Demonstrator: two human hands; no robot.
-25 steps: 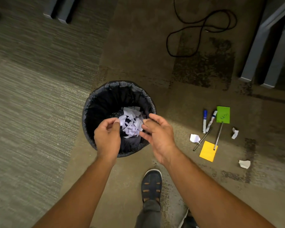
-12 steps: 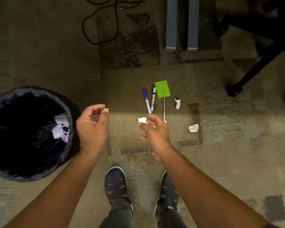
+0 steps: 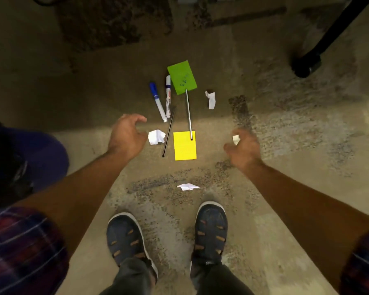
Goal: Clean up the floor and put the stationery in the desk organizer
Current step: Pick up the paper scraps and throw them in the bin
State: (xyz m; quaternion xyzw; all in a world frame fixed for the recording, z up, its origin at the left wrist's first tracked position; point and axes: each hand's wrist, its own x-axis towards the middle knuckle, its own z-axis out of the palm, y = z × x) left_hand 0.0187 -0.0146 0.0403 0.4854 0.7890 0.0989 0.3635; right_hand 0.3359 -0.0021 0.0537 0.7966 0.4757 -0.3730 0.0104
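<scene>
On the carpet lie a green sticky note (image 3: 181,79), a yellow sticky note (image 3: 184,146), a blue-capped marker (image 3: 157,101), a white marker (image 3: 168,95), a thin black pen (image 3: 168,133) and a silver pen (image 3: 189,113). A crumpled white paper (image 3: 156,136) sits just right of my left hand (image 3: 126,135), which hovers open with curled fingers. My right hand (image 3: 243,146) is blurred, its fingers apart and curved around a small paper scrap (image 3: 235,139); whether they touch it I cannot tell. Two other scraps lie at the right (image 3: 211,99) and near my feet (image 3: 188,186).
The black-lined waste bin (image 3: 41,154) is partly in view at the left edge. A black chair leg with a caster (image 3: 305,64) stands at the upper right. My two dark shoes (image 3: 126,237) stand on the carpet below the scraps.
The view has swung right from the bin to the stationery. Both hands moved forward and apart, the left beside the crumpled paper, the right over a scrap at the right.
</scene>
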